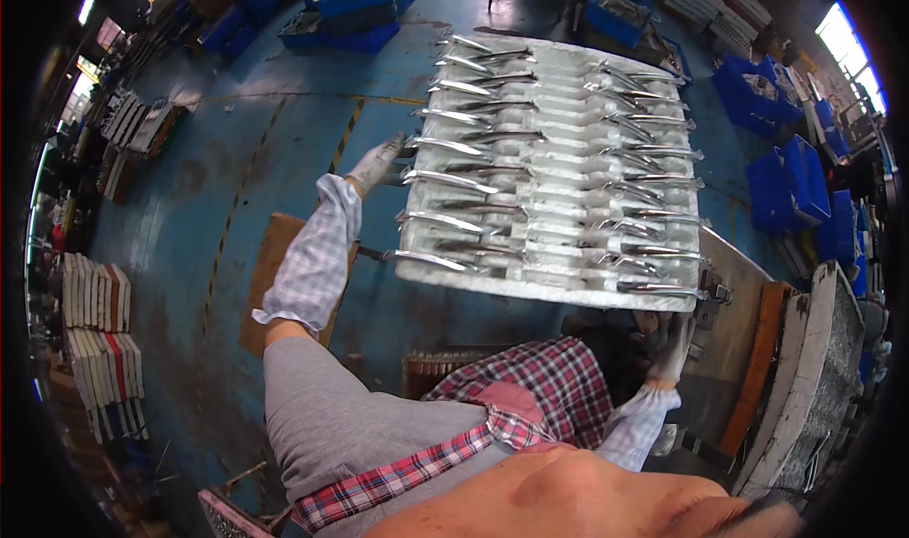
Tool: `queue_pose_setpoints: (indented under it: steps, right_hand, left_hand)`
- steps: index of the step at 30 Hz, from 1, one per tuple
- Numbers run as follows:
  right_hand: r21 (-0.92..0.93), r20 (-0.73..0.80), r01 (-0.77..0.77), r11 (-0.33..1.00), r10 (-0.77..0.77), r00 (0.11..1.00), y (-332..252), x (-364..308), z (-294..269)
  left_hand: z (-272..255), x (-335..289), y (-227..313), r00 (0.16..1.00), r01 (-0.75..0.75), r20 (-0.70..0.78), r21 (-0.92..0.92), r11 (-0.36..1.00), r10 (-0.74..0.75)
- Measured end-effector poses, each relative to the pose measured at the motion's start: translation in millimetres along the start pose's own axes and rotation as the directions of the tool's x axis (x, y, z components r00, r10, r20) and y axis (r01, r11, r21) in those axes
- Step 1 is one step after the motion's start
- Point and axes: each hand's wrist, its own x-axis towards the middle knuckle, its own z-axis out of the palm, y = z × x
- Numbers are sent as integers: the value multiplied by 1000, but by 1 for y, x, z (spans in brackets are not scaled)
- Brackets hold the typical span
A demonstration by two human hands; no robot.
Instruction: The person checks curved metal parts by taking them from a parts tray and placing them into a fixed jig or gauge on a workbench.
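Note:
In front of me is a large white foam tray (pixel 566 173), tilted slightly. Two columns of shiny, curved metal pieces (pixel 453 180) lie in its slots, one along the left side and one along the right. My left hand (pixel 378 166), in a pale glove, grips the tray's left edge, its fingertips partly hidden. At the near right corner, my gloved right hand (pixel 670 347) closes on the tray from below, with its fingers mostly covered by it. Checked sleeve covers are on both forearms.
A brown board (pixel 268 277) stands left of my arm. On the right are a workbench (pixel 743 296) and upright slabs (pixel 800 377). Blue bins (pixel 791 186) line the right side, more blue bins (pixel 355 17) stand at the back, and stacked trays (pixel 99 334) are at far left.

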Motion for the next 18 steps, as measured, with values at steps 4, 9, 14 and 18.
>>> queue_pose_setpoints:
  steps: [4,9,14,18]
  right_hand:
    - [-390,181,143,910,-77,981,30,50,-5]
    - [-56,8,-188,981,189,982,6,52,5]
    - [8,-60,-303,953,303,951,-20,36,29]
    - [-3,-46,-307,952,307,951,-31,25,34]
  left_hand:
    - [22,-26,-24,983,67,183,-308,949,-11]
    - [43,-47,-16,993,118,40,-186,975,-113]
    - [56,-57,-7,993,113,-34,-55,992,-115]
    - [56,-56,-13,990,129,-38,-119,985,-134]
